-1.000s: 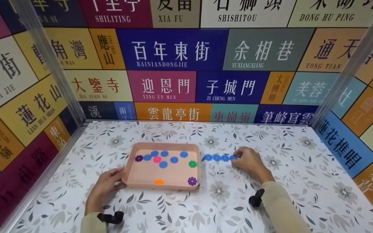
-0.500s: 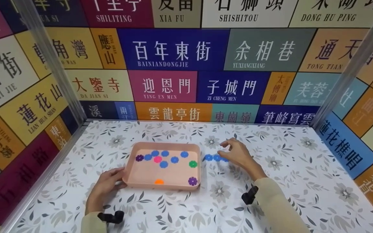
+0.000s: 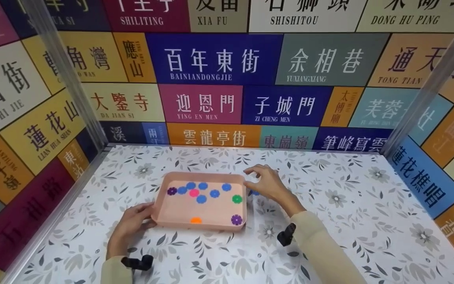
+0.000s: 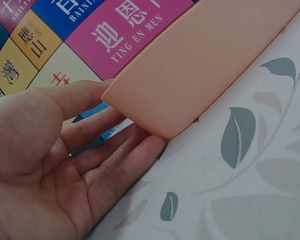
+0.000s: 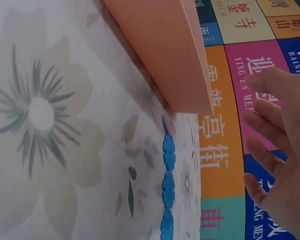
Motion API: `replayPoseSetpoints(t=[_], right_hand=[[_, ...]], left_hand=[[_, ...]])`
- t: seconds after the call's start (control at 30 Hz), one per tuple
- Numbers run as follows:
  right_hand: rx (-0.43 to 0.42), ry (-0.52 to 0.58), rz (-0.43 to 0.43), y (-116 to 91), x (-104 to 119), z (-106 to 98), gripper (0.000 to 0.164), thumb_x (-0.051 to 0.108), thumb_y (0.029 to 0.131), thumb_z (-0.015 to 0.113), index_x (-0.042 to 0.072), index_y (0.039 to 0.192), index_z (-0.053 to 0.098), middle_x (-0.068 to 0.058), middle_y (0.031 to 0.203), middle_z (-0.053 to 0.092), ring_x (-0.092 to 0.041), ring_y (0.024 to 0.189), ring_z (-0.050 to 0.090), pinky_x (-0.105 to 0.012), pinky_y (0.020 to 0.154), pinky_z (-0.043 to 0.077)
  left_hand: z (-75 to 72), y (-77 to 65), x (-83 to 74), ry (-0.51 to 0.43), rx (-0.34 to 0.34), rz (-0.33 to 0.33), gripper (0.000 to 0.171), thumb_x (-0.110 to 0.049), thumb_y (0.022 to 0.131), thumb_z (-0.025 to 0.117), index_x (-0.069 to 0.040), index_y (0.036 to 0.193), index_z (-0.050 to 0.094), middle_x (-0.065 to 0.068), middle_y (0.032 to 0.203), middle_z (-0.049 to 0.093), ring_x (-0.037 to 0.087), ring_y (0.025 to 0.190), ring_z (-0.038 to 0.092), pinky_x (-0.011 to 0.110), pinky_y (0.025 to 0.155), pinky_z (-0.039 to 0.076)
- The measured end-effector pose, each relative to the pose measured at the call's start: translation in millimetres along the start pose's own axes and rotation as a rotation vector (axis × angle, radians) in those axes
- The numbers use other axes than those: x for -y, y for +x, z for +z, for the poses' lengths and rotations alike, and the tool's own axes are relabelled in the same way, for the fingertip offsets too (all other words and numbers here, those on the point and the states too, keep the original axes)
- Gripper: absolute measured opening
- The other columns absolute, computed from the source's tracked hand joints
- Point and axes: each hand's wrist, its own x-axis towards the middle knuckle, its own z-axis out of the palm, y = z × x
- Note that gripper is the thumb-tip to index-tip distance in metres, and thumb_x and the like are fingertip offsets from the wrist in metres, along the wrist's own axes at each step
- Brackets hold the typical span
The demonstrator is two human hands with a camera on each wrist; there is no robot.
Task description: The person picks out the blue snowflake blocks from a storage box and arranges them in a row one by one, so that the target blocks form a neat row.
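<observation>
A shallow peach-coloured tray [image 3: 199,227] holds several small flower-shaped discs: blue ones [image 3: 214,193], purple ones [image 3: 236,219], a pink one [image 3: 194,193], a green one [image 3: 237,199] and an orange one [image 3: 196,220]. My left hand [image 3: 135,221] rests against the tray's left end, fingers fairly straight on its outer wall. Above the tray's right rim is my right hand [image 3: 267,184], thumb and fingers apart and nothing visible between them. Right of the tray, a row of blue flower discs [image 5: 168,190] lies on the table, mostly hidden by that hand in the head view.
The white table [image 3: 353,236] has a printed leaf and flower pattern. Upright panels [image 3: 211,59] with coloured name blocks enclose it at the back and both sides, and clear corner strips [image 3: 428,75] join them. Black wrist mounts [image 3: 286,234] sit at the sleeves.
My right hand has let go of the blue disc at the row's right end and moved left to the tray's right rim. The left hand stays at the tray.
</observation>
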Motion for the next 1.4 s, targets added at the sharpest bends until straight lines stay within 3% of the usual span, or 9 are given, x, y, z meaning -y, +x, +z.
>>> replayPoseSetpoints(t=[0.2, 0.4, 0.6, 0.73, 0.97, 1.27, 1.4], right_hand=[[0.043, 0.026, -0.01, 8, 12, 13, 0.038, 0.031, 0.088, 0.076, 0.015, 0.122, 0.072, -0.005, 0.121, 0.071, -0.035, 0.11, 0.06, -0.053, 0.096, 0.046], [0.084, 0.042, 0.104, 15, 17, 26, 0.04, 0.032, 0.086, 0.078, 0.015, 0.12, 0.072, -0.004, 0.121, 0.071, -0.031, 0.122, 0.057, -0.052, 0.108, 0.045], [0.136, 0.073, 0.183, 20, 22, 41, 0.042, 0.029, 0.084, 0.08, 0.013, 0.123, 0.071, -0.005, 0.12, 0.069, -0.027, 0.118, 0.059, -0.047, 0.104, 0.05], [0.103, 0.044, 0.175, 21, 25, 49, 0.041, 0.028, 0.084, 0.081, 0.014, 0.121, 0.072, -0.005, 0.117, 0.069, -0.026, 0.118, 0.055, -0.046, 0.107, 0.045], [0.018, -0.05, 0.169, 23, 27, 56, 0.039, 0.03, 0.082, 0.082, 0.015, 0.117, 0.074, -0.002, 0.113, 0.072, -0.027, 0.132, 0.043, -0.052, 0.115, 0.028], [0.083, -0.012, 0.144, 23, 23, 65, 0.041, 0.027, 0.083, 0.082, 0.011, 0.12, 0.072, -0.005, 0.115, 0.074, -0.027, 0.12, 0.057, -0.052, 0.108, 0.036], [0.075, -0.033, 0.124, 25, 22, 69, 0.039, 0.025, 0.084, 0.081, 0.011, 0.119, 0.073, -0.006, 0.114, 0.075, -0.028, 0.117, 0.059, -0.051, 0.106, 0.04]], left_hand=[[0.8, 1.2, -1.2, -0.025, -0.001, -0.001, 0.053, -0.024, 0.101, 0.059, 0.001, 0.146, 0.046, 0.026, 0.142, 0.055, 0.021, 0.111, 0.065, 0.029, 0.087, 0.06], [0.7, 2.2, -3.4, 0.007, -0.007, -0.004, 0.055, -0.03, 0.101, 0.059, -0.003, 0.147, 0.047, 0.023, 0.143, 0.055, 0.024, 0.117, 0.063, 0.03, 0.091, 0.059], [1.1, 2.6, -2.9, -0.001, -0.008, -0.012, 0.052, -0.027, 0.102, 0.057, -0.003, 0.147, 0.047, 0.023, 0.143, 0.055, 0.025, 0.117, 0.063, 0.03, 0.09, 0.059], [1.4, 2.1, -2.0, -0.014, -0.005, -0.017, 0.052, -0.026, 0.102, 0.057, -0.003, 0.147, 0.046, 0.023, 0.143, 0.055, 0.025, 0.118, 0.062, 0.031, 0.091, 0.059], [1.3, 1.5, -1.0, -0.045, -0.003, -0.007, 0.052, -0.024, 0.102, 0.057, -0.001, 0.147, 0.046, 0.025, 0.144, 0.053, 0.026, 0.117, 0.063, 0.032, 0.091, 0.059], [0.0, 0.5, 0.6, -0.01, -0.006, 0.022, 0.05, -0.024, 0.102, 0.058, 0.002, 0.144, 0.049, 0.026, 0.14, 0.057, 0.022, 0.113, 0.065, 0.032, 0.09, 0.06], [-1.1, 0.6, 0.0, 0.005, -0.007, 0.001, 0.052, -0.026, 0.102, 0.058, -0.001, 0.146, 0.048, 0.024, 0.141, 0.056, 0.023, 0.114, 0.064, 0.032, 0.091, 0.059]])
